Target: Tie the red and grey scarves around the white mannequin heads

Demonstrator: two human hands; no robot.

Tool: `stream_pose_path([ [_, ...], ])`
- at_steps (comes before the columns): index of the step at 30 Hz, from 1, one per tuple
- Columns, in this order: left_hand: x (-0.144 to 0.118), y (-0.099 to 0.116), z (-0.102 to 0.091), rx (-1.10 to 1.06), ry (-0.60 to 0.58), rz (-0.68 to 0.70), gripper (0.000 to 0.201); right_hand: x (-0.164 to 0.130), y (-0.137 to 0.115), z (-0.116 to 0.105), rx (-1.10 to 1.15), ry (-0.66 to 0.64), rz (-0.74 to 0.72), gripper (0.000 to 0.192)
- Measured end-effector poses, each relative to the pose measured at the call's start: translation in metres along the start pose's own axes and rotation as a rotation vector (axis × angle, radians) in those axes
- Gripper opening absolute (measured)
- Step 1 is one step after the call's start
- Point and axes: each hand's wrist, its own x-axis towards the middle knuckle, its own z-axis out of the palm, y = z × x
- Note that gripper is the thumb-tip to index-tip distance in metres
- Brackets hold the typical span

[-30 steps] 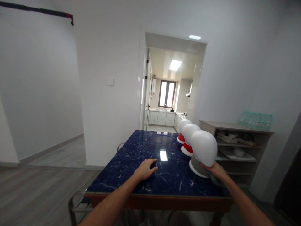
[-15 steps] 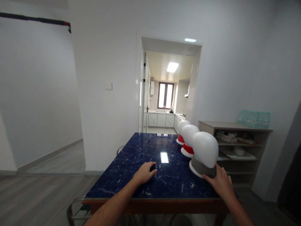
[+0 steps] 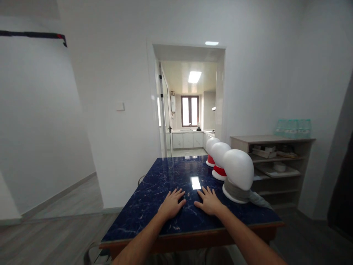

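Both my hands rest palm down over the dark blue marbled table [image 3: 143, 206]. My left hand [image 3: 171, 204] has its fingers spread and holds nothing. Beside it, my right hand [image 3: 209, 201] also lies spread and bare. Just right of my right hand stands the nearest white mannequin head [image 3: 239, 169], with a grey scarf [image 3: 235, 191] around its neck and a loose end trailing right on the table. Behind it are a second white head [image 3: 220, 154] with a red neck band [image 3: 220, 171] and a third white head [image 3: 213, 143] with a red band [image 3: 210, 159].
A shelf unit [image 3: 271, 139] stands to the right, with several bottles [image 3: 293, 128] on top and boxes and trays inside. Beyond the table, a doorway opens on a kitchen with a sink and window [image 3: 189, 111]. A metal chair [image 3: 92, 254] is at the lower left.
My right hand has left the grey scarf on the nearest head and moved left onto the table. The scarf's loose end now shows. My left hand's fingers have spread flatter.
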Motion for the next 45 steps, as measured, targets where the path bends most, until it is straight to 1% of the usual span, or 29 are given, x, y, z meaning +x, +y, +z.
stream_pose_path([
  [2, 0.0003, 0.0005, -0.0002, 0.003, 0.002, 0.001, 0.068, 0.0107, -0.0021, -0.0038, -0.007, -0.009, -0.009, 0.099],
  [5, -0.0003, 0.0026, -0.0015, 0.007, 0.004, 0.003, 0.066, 0.0155, -0.0012, -0.0016, -0.006, 0.026, -0.018, 0.098],
  [11, -0.0015, 0.0038, -0.0014, 0.011, 0.004, 0.001, 0.066, 0.0145, 0.0013, 0.0042, -0.003, 0.048, -0.017, 0.095],
  [19, -0.0006, 0.0005, 0.0018, 0.003, 0.025, 0.009, 0.065, 0.0159, 0.002, 0.0043, -0.005, 0.059, -0.006, 0.095],
  [28, -0.0012, 0.0024, 0.0001, -0.008, 0.023, 0.003, 0.065, 0.0137, -0.0001, 0.0018, -0.002, 0.056, 0.003, 0.093],
  [34, -0.001, 0.0029, 0.0006, -0.012, 0.035, 0.004, 0.065, 0.014, 0.0014, 0.0034, 0.005, 0.078, -0.006, 0.092],
  [45, -0.0017, 0.0037, -0.0003, -0.026, 0.039, -0.003, 0.064, 0.0152, 0.0021, 0.0044, 0.0, 0.074, 0.004, 0.09],
])
